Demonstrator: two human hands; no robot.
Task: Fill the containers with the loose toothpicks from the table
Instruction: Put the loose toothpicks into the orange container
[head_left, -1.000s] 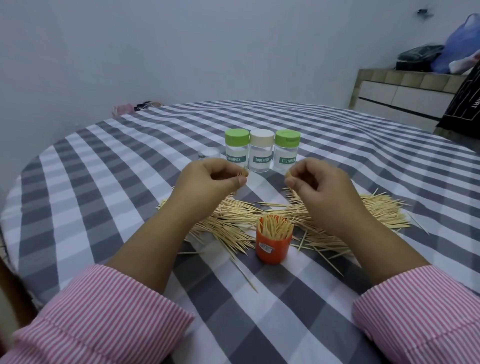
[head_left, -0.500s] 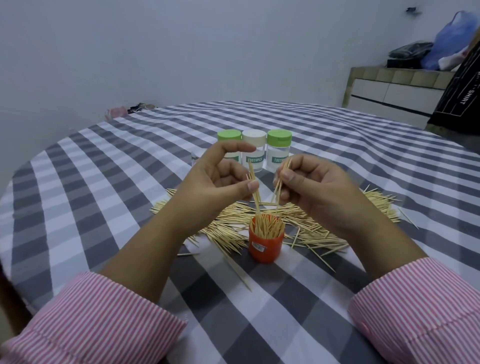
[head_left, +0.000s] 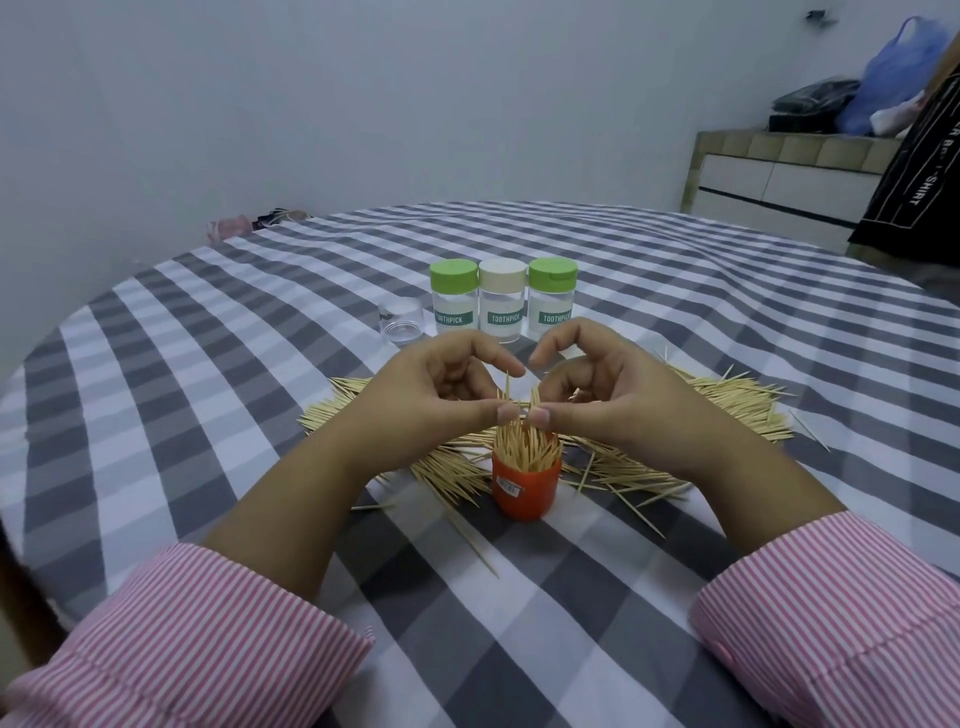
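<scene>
An orange container (head_left: 525, 488) stands upright near the table's front, packed with toothpicks (head_left: 524, 447) that stick out of its top. Directly above it, my left hand (head_left: 436, 395) and my right hand (head_left: 613, 395) meet thumb to thumb. Each pinches a few upright toothpicks whose lower ends reach into the container. A wide pile of loose toothpicks (head_left: 727, 405) lies on the cloth behind and around the container, partly hidden by my hands.
Three capped bottles labelled TOOTHPICK (head_left: 501, 306) stand in a row behind the pile, two with green caps and one cream. A small clear jar (head_left: 401, 325) sits left of them. The round table (head_left: 208, 364) has a grey checked cloth. A cabinet (head_left: 779, 182) stands at the far right.
Both hands rose from the pile with toothpicks, came together over the orange container and lowered the toothpicks toward its mouth.
</scene>
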